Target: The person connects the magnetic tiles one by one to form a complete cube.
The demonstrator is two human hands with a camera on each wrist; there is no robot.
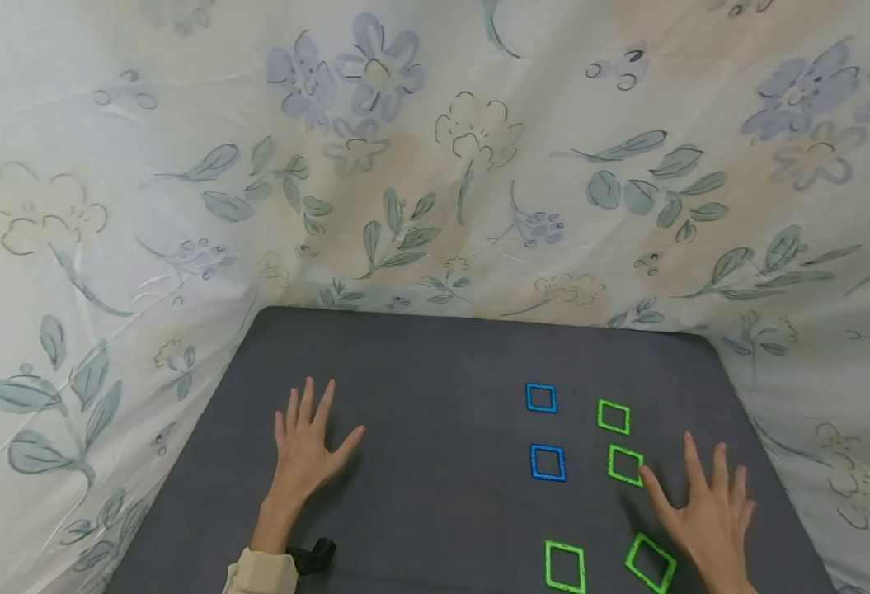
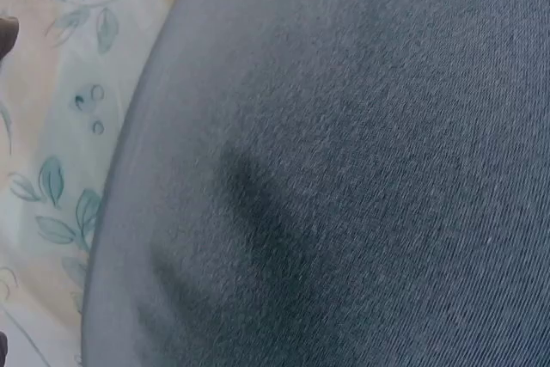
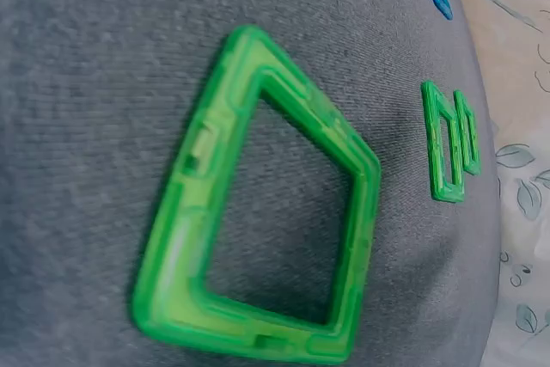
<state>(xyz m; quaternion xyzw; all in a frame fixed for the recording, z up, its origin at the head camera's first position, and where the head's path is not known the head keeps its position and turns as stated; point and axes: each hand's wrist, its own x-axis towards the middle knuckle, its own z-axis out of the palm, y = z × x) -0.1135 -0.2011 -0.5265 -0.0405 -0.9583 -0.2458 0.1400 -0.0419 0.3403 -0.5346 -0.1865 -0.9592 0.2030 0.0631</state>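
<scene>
Green frame (image 1: 611, 460) lies left of the right grip (image 1: 709, 520), whose fingers are spread apart; the thumb tip overlaps its edge, touching or not I cannot tell. The right wrist view alone shows clearly the notched rim of a turned green frame (image 3: 202, 186) beside that grip. The left wrist view adds finger shadows (image 2: 266, 221) on the table (image 1: 442, 462) near the left grip (image 1: 304, 462), also spread. Blue frames (image 1: 548, 447) lie farther left of the right grip; floral cloth (image 1: 420, 190) hangs beyond both.

Four hollow green square frames (image 1: 610, 461) lie flat left of the right hand (image 1: 705, 511); the one nearest its wrist sits rotated. Two blue square frames (image 1: 548, 478) lie flat, farther left.
</scene>
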